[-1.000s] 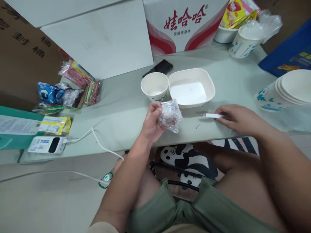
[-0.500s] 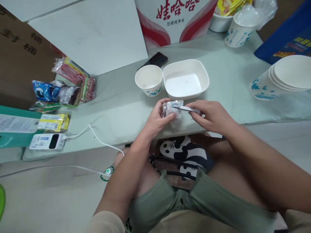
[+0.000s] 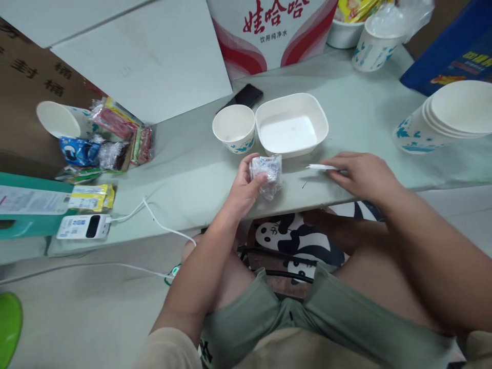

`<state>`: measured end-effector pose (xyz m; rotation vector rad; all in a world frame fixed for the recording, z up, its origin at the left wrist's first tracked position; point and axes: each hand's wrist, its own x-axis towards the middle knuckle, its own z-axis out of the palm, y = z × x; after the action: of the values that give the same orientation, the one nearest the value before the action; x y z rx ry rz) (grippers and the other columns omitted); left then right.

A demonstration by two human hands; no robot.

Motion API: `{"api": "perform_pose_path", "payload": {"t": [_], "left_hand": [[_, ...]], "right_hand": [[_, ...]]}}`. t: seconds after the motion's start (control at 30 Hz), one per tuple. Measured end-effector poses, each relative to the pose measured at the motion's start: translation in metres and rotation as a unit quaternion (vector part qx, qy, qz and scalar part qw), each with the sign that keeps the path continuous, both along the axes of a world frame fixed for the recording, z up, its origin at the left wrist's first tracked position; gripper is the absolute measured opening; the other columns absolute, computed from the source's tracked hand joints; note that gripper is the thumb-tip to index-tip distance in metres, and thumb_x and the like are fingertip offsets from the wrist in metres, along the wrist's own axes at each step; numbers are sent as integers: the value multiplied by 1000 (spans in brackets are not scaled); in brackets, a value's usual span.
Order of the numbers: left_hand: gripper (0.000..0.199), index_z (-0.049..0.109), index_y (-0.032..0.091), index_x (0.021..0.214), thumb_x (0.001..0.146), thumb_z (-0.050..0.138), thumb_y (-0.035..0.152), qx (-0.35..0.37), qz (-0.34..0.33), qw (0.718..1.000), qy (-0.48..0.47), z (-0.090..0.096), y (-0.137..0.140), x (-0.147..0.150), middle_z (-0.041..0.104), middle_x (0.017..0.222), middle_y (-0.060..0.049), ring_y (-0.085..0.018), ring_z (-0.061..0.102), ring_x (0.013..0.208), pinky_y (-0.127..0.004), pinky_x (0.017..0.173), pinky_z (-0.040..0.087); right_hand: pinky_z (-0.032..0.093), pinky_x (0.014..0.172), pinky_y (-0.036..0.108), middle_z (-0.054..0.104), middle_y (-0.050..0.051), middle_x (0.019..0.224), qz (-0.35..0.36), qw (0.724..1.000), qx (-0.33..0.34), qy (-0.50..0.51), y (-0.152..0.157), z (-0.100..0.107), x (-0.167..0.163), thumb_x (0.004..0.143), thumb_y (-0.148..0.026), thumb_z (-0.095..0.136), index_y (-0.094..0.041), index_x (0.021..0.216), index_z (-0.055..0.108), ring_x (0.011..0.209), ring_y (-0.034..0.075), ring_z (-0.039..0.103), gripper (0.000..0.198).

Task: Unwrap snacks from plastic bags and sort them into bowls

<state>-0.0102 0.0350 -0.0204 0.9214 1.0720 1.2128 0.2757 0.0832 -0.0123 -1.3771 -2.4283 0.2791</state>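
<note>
My left hand (image 3: 248, 187) is closed around a small packet in clear crinkled plastic (image 3: 271, 177), holding it above the table's near edge. To its right, my right hand (image 3: 357, 174) grips a slim, pale, pointed tool (image 3: 320, 167), its tip towards the packet but apart from it. The tool's exact kind cannot be made out. Just beyond the packet stand a white paper cup (image 3: 234, 128) with a blue leaf print and a white rectangular bowl (image 3: 294, 125), side by side. Both look empty inside.
A black phone (image 3: 248, 95) lies behind the cup. Stacked paper cups (image 3: 426, 125) stand at right. Snack packets (image 3: 115, 130), a tipped paper cup (image 3: 59, 120) and a white power bank (image 3: 83, 227) with its cable are at left. A water carton (image 3: 272, 36) stands at the back.
My right hand has drawn the pointed tool away from the packet to the right. My left hand still holds the packet, shifted slightly left. The view has turned a little left.
</note>
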Motion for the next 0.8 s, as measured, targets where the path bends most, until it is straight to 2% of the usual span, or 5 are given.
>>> {"api": "perform_pose_path", "payload": {"t": [0.17,0.33,0.57,0.67,0.8], "left_hand": [[36,57,24,111,83,73,42,48,78,973,212,-5,-6,4,65,100,-5,-20,62,94,-35,88,51],[42,61,23,118,80,74,36,120,133,921,346,3,-5,-10,60,128,-11,-28,55,122,-41,105,44],[30,70,19,96,77,75,42,51,24,947,315,10,2,-30,70,92,-4,-17,63,77,-30,73,51],[32,69,18,87,79,74,48,48,31,968,246,9,3,-30,71,86,-4,-16,63,75,-28,68,52],[40,69,18,88,78,74,57,21,62,977,205,7,2,-31,72,88,-6,-16,63,73,-26,60,52]], "right_hand": [[46,78,48,74,8,96,-82,996,15,-32,9,-9,10,85,-27,58,-28,101,77,85,29,65,25],[34,100,68,74,16,104,-141,989,49,7,3,10,-5,87,-29,59,-21,104,74,104,39,65,24],[51,89,49,63,11,134,137,986,-15,93,-35,8,-85,83,-26,69,-30,131,63,111,33,63,49],[50,85,45,62,10,135,130,989,4,69,-36,0,-103,89,-24,62,-29,119,68,107,30,62,31],[47,74,40,71,8,93,91,991,8,95,-26,7,-91,95,-21,49,-23,92,66,86,26,62,18]]}}
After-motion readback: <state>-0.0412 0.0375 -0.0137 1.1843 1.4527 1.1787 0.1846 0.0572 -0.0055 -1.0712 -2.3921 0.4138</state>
